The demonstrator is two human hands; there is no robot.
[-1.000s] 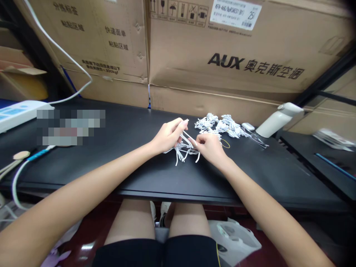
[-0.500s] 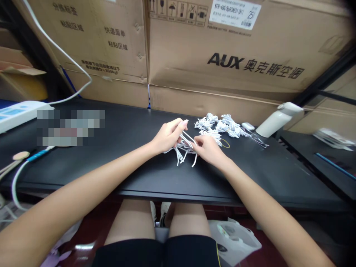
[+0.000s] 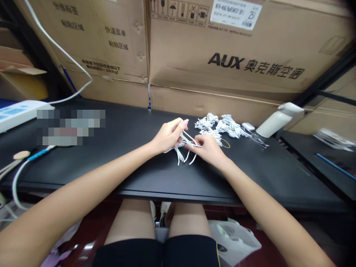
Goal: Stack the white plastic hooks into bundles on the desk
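Over the middle of the black table, my left hand is closed round a bunch of white cords, whose loose ends hang below the fingers. My right hand pinches strands of the same bunch on its right side, thumb and fingers together. A few strands stretch between the two hands. Just behind my right hand lies a pile of tied white cord bundles. A thin yellow rubber band rests beside that pile.
A white bottle leans at the back right, with a small white case near it. Large cardboard boxes wall off the back. At the left are a power strip and a white cable. The table's front edge is close to my legs.
My left hand stays in place. The fingers of my right hand have shifted slightly on the cords, and some hanging ends now lie further left.
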